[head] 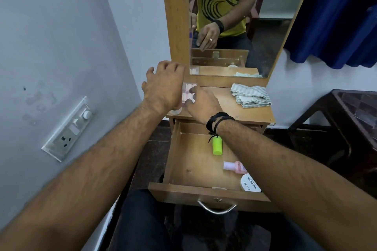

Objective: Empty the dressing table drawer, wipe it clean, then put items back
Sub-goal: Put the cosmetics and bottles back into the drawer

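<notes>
We sit facing a pale grey wall (51, 36) that carries a switch panel (69, 129) low on the left, with a small wooden dressing table against it and a tall mirror (234, 16) rising from the back of its tabletop (244, 112). To the right hang a blue curtain (336, 16) and, lower down, a dark wooden side table (357, 118).

On the tabletop, at its left end, a clear box (190, 87) with pink contents stands mostly hidden behind our hands, and a round white lid or jar (175, 111) peeks out under the left wrist. A striped cloth (251, 96) lies crumpled at the right end.

Our left hand (163, 87) hovers above the tabletop's left edge with fingers loosely curled, holding nothing we can see. Our right hand (201, 102), a black band on its wrist, reaches to the clear box, fingertips touching it; we cannot tell whether it grips.

Below and nearer us, the drawer (179, 149) is pulled out, well apart from both hands. It holds a green tube (217, 145), a pink bottle (233, 166) and a white nail polish tub (250, 185) along its right side, under our right forearm.
</notes>
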